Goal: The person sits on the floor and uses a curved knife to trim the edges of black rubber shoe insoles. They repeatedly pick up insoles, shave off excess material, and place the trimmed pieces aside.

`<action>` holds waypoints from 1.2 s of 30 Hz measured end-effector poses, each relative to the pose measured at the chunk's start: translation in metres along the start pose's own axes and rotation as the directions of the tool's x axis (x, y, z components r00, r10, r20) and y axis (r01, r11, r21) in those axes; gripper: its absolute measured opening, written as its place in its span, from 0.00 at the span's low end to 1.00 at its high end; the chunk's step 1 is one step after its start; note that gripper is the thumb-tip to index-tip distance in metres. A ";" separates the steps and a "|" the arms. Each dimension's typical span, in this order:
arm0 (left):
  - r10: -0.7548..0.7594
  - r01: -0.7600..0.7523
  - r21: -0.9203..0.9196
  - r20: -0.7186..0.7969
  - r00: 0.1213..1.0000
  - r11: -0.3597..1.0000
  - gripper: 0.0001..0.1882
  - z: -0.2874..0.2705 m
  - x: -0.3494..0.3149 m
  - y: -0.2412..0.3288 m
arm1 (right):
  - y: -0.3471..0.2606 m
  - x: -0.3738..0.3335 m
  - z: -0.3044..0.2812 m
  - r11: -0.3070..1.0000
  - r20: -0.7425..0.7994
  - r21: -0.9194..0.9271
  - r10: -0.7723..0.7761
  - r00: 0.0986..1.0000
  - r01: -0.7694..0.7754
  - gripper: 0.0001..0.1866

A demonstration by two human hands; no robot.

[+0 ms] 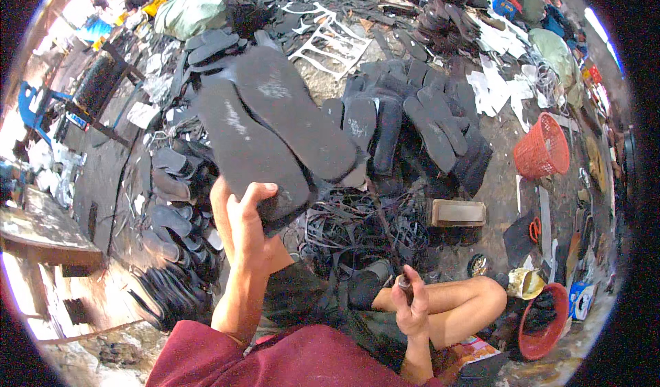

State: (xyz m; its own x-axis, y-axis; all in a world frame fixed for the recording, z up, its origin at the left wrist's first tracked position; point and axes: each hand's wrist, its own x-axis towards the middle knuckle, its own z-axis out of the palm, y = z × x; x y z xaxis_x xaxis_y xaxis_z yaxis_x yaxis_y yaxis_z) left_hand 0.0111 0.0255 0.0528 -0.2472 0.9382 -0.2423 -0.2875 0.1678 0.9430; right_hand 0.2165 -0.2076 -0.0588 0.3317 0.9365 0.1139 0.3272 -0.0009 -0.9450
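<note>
My left hand is closed around the heel ends of a pair of dark grey shoe soles, thumb on top. The soles lie side by side, tilted away from me, with pale scuffs on their upper faces. Lower right, my right hand grips a hand tool by its short handle. A thin dark shaft seems to run up from it toward the soles; its exact kind is unclear. Below the soles, between my hands and in front of my crossed legs, lies a heap of black strips.
Stacked dark soles lie beyond on the right, with more sole pieces at left. A pale rectangular block sits right of the strips. Red baskets, orange-handled scissors and a white cut-out sheet lie about.
</note>
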 end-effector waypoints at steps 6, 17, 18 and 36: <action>-0.243 0.283 -0.192 0.206 0.948 0.940 0.24 0.007 0.000 -0.035 | -0.007 -0.030 -0.001 0.999 0.030 -0.042 0.017 0.999 -0.016 0.19; -0.282 0.288 -0.023 0.147 0.948 0.957 0.35 -0.015 -0.029 -0.048 | -0.017 -0.027 0.020 0.963 0.047 -0.226 0.160 0.986 -0.146 0.17; -0.262 0.267 -0.012 0.149 0.953 0.964 0.35 -0.019 -0.029 -0.053 | -0.016 -0.024 0.025 0.962 0.054 -0.216 0.186 0.981 -0.170 0.17; -0.334 0.269 0.241 0.288 0.898 0.932 0.42 -0.060 -0.027 -0.050 | 0.024 0.069 0.082 0.975 0.145 0.195 0.077 0.986 -0.105 0.15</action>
State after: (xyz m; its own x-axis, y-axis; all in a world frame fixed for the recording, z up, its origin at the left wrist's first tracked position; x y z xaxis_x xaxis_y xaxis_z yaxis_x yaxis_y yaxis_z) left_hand -0.0236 -0.0261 -0.0020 0.1403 0.8733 -0.4665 -0.1117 0.4821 0.8690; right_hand 0.1749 -0.1141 -0.0988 0.2240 0.9746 -0.0054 0.1111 -0.0310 -0.9933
